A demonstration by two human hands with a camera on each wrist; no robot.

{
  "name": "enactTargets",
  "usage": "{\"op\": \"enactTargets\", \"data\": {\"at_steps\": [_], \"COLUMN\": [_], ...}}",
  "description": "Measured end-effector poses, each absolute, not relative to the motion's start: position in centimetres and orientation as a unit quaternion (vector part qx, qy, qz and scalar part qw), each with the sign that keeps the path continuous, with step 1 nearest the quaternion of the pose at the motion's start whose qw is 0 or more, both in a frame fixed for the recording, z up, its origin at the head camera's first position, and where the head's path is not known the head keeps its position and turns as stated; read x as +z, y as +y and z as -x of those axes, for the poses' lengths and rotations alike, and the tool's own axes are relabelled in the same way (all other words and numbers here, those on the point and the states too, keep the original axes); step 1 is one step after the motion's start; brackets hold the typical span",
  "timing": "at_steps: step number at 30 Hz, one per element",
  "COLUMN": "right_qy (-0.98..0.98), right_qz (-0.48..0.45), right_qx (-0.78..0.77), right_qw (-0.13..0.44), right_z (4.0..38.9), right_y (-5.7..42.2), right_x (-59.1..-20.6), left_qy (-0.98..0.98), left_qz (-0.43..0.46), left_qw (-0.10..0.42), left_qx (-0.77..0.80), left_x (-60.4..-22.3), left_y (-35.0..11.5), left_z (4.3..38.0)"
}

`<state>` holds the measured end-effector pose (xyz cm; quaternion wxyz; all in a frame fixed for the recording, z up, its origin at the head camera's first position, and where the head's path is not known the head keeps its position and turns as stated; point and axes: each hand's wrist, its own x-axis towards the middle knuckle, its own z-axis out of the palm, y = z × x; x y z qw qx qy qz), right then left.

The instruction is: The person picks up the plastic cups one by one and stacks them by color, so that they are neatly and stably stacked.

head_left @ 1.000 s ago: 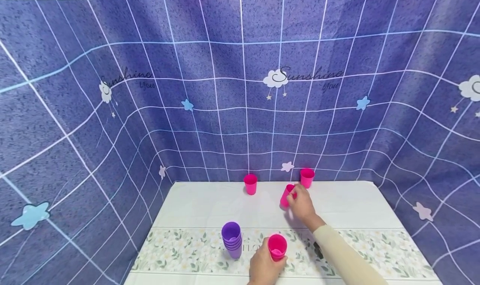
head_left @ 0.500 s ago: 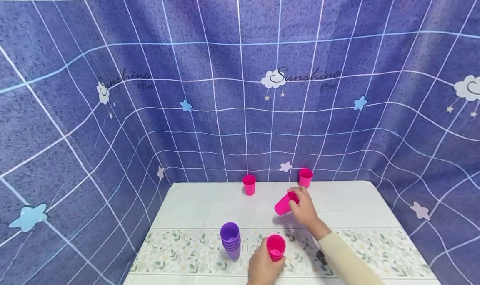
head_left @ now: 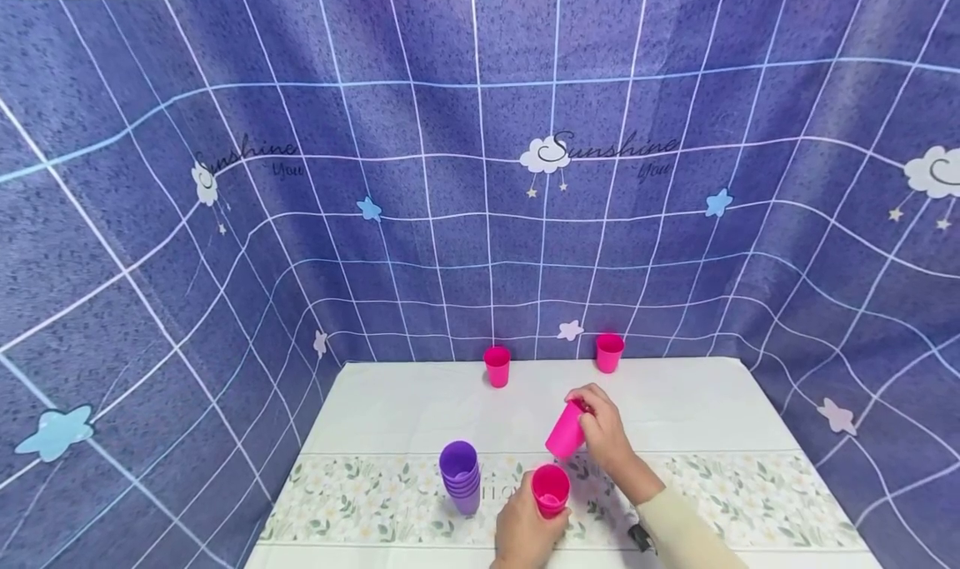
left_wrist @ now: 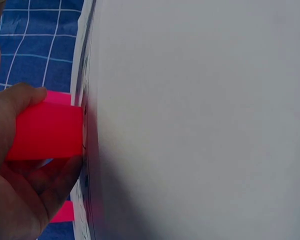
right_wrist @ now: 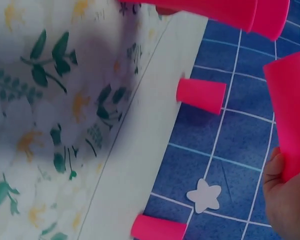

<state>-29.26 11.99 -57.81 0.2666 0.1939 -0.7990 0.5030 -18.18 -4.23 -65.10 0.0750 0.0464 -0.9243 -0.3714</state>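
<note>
My left hand [head_left: 525, 526] grips a small stack of nested pink cups [head_left: 551, 492], mouth up, near the table's front. In the left wrist view the fingers and thumb of the left hand [left_wrist: 15, 195] wrap a pink cup [left_wrist: 52, 131]. Just beyond that stack, my right hand [head_left: 606, 434] holds another pink cup [head_left: 566, 430] by its rim, tilted, with its base toward the front left. The right wrist view has this held cup [right_wrist: 292, 115] at the right edge. Left of the left hand stands a stack of several purple cups [head_left: 462, 479].
Two single pink cups stand at the table's back edge, one left [head_left: 497, 367] and one right [head_left: 609, 353]. A blue grid-patterned curtain [head_left: 420, 261] rises behind and beside the white table [head_left: 405, 411]. A small dark object [head_left: 640, 538] lies by the right sleeve.
My right hand has lifted the pink cup from the back of the table and brought it forward, tilted, toward the stack in the left hand. The left hand stays in place.
</note>
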Motion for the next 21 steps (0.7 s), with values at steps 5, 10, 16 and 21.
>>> {"op": "enactTargets", "data": {"at_steps": [5,10,16,21], "right_qy": [-0.783,-0.763,-0.748,-0.758], "right_qz": [-0.231,-0.269,-0.309,-0.318], "right_qx": [0.507,0.522,0.535,0.520], "right_qw": [0.277,0.270,0.244,0.232], "right_z": [28.6,27.7,26.6,26.1], "right_y": [11.6,11.3,10.8,10.5], "right_x": [-57.9,-57.8,-58.1,-58.4], "left_qy": [-0.923,-0.922,-0.921,-0.924], "left_qz": [-0.033,-0.027,-0.018,-0.019], "left_qw": [0.094,0.104,0.125,0.121], "left_qx": [-0.372,-0.371,-0.367,-0.363], "left_x": [-65.1,-65.3,-65.5,-65.7], "left_y": [-4.3,-4.4,-4.4,-4.4], "left_z": [18.1,18.1,18.1,18.2]}}
